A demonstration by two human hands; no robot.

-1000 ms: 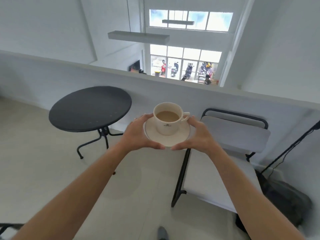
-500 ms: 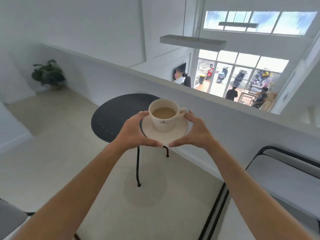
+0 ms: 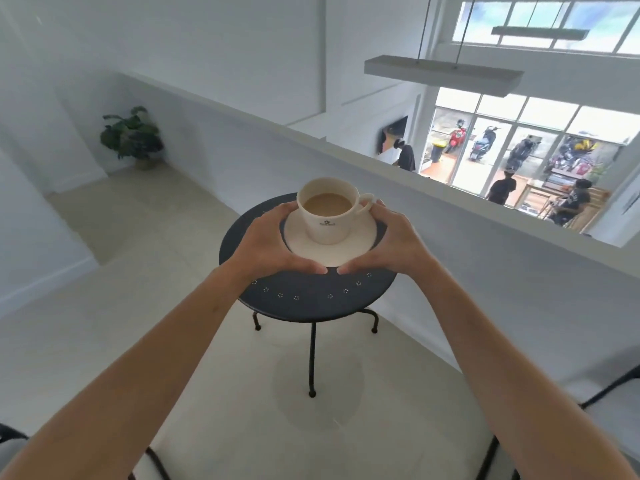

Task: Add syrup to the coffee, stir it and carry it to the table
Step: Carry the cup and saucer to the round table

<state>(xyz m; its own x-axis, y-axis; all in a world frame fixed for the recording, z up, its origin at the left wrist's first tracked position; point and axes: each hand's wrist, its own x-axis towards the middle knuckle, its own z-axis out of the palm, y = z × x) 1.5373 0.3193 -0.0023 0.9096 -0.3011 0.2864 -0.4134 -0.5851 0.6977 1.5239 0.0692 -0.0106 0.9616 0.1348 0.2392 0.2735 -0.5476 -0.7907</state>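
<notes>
Head view: we see our left hand [image 3: 268, 242] and right hand [image 3: 393, 239] curled around the round white saucer [image 3: 349, 249], thumbs nearly meeting; between them stands the white coffee cup [image 3: 327, 218], over the round black metal table [image 3: 311, 299].

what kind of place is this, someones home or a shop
Most likely a café's upper floor, not a home. A small round black table stands by a half wall that overlooks a ground floor with people near a glass shopfront, scooters parked outside. The coffee cup bears a printed logo.
</notes>
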